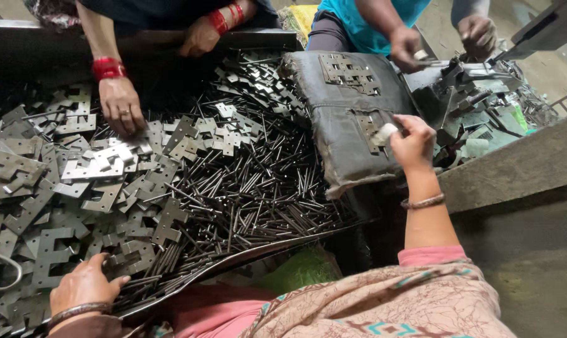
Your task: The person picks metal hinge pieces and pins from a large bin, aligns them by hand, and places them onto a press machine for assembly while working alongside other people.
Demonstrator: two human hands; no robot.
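Head view shows the right hand (413, 143) pinching a small pale piece, too blurred to identify, against a flat grey metal hinge plate (370, 129) on the grey padded fabric cushion (346, 100). Left of that cushion, the left hand (86, 285) rests loosely curled on the heap of thin dark steel pins (246, 188), its wrist cut off.

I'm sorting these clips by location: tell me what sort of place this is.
Probably a small metal-parts workshop: a heap of flat stamped hinge plates, a pile of thin steel pins, and several people sorting them by hand.
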